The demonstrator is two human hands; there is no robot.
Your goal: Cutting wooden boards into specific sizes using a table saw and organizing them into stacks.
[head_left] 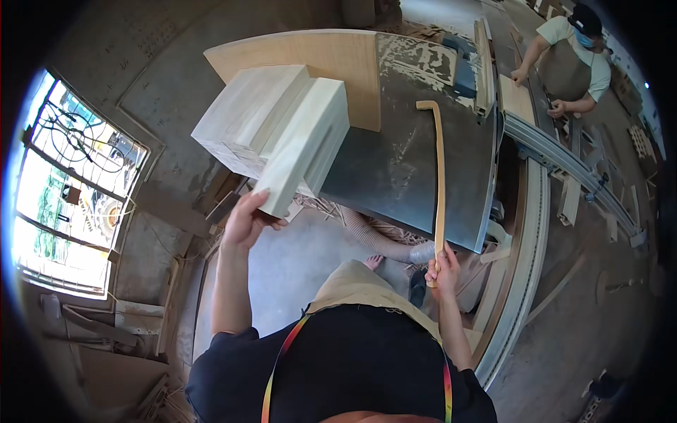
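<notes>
My left hand (pixel 247 220) is closed on the near end of a pale wooden board (pixel 295 156), its thumb on the top face and its fingers around the end. That board lies along the right side of a stack of similar pale boards (pixel 247 106). My right hand (pixel 443 271) grips the lower end of a long, thin wooden push stick (pixel 441 169) with a hooked far tip. The stick reaches over the dark metal machine table (pixel 395 166). Behind the stack stands a curved-looking light wood panel (pixel 363 74).
A metal rail (pixel 536 233) runs along the table's right side. A ribbed hose (pixel 377 236) lies below its front edge among wood scraps. At the far right a co-worker (pixel 571 67) has both hands at a light board (pixel 517 99). A barred window (pixel 77 183) is at left.
</notes>
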